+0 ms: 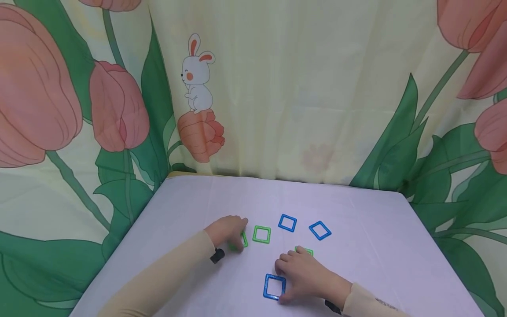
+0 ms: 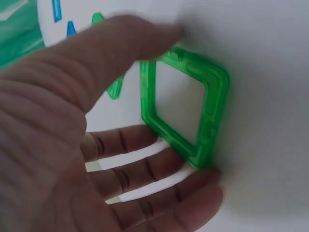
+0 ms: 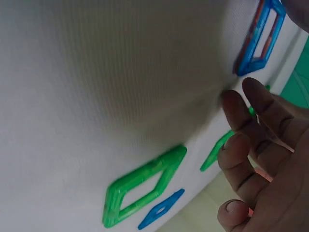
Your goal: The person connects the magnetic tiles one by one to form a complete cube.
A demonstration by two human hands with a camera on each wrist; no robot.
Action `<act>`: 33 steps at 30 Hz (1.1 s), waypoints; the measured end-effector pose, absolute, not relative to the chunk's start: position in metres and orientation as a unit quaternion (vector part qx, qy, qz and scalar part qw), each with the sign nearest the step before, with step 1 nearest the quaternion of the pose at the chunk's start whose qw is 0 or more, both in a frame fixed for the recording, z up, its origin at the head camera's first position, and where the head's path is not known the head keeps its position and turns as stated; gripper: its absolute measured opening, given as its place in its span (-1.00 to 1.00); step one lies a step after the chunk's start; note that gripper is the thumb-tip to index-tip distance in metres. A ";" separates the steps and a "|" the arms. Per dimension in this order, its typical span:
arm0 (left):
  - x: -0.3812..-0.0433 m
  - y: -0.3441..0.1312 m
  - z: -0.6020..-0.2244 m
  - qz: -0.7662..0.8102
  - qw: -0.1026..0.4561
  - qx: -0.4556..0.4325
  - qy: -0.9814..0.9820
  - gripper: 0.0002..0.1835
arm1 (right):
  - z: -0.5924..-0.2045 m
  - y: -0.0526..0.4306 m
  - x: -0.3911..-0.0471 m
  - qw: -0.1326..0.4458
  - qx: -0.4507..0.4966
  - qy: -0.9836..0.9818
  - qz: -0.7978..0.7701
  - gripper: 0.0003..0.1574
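My left hand grips a green square-framed magnetic tile on the left of the table. In the left wrist view its thumb lies along one edge and the fingertips meet the opposite side. My right hand is beside a blue square magnetic tile near the front. The thumb touches that tile's lower right corner, while the loosely bent fingers stand just off it in the right wrist view. A second green tile is partly hidden behind the right hand's fingers.
Another green tile lies flat just right of the left hand. Farther back are two blue tiles, one near the middle and one turned diagonally to its right. A white cloth covers the table; a printed curtain hangs behind.
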State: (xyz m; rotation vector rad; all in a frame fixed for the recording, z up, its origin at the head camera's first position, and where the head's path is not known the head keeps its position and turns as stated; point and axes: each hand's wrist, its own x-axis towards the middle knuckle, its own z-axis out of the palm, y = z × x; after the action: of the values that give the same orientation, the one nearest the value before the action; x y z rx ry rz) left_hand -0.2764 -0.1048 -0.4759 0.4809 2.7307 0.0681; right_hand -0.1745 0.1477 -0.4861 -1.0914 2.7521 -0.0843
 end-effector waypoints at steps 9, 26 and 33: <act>-0.278 -0.113 -0.482 0.024 0.171 0.191 0.966 -0.49 | -0.490 0.144 -0.178 0.101 -0.354 0.929 -0.045 -0.33; -0.257 -0.120 -0.485 0.254 0.187 0.241 0.918 -0.42 | -0.494 0.152 -0.193 0.068 -0.286 0.954 -0.065 -0.31; -0.242 -0.112 -0.489 0.310 0.202 0.254 0.894 -0.40 | -0.494 0.150 -0.195 0.066 -0.279 0.955 -0.073 -0.30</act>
State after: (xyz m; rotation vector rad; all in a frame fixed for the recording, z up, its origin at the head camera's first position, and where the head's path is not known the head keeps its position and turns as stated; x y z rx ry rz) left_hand -0.2416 -0.1123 -0.4890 0.7087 2.4952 0.8654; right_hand -0.1953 0.1501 -0.4941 -0.8412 2.8820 -0.2195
